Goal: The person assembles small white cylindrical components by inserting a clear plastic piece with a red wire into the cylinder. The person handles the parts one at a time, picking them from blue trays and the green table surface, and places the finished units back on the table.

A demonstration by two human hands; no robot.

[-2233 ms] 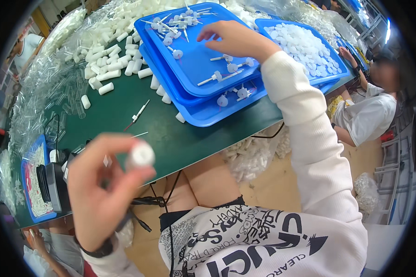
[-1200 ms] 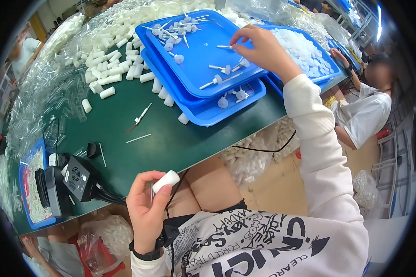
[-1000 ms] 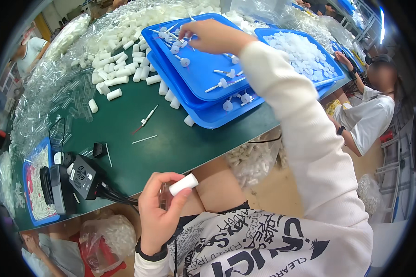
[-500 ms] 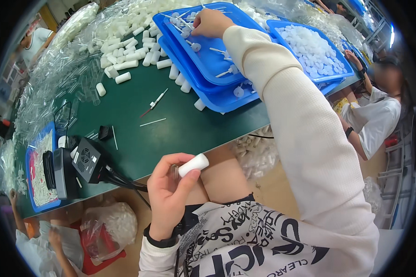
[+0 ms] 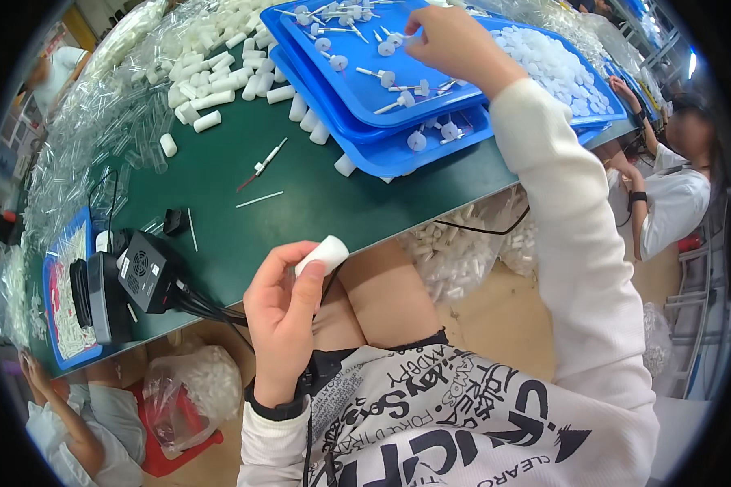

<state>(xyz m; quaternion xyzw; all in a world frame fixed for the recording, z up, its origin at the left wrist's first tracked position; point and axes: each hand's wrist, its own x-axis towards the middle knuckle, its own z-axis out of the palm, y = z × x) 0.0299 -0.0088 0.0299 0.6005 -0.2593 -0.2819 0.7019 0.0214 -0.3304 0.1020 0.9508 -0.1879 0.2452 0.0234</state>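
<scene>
Cylinder, short, plain white, smooth-sided, tilted, edges softly rounded

White cylinder: smooth, matt, plastic-looking
Disc pieces: translucent plastic
Blue tray: smooth, glossy plastic
Tabletop: smooth, faintly glossy
Right sleeve: ribbed, matt cloth
</scene>
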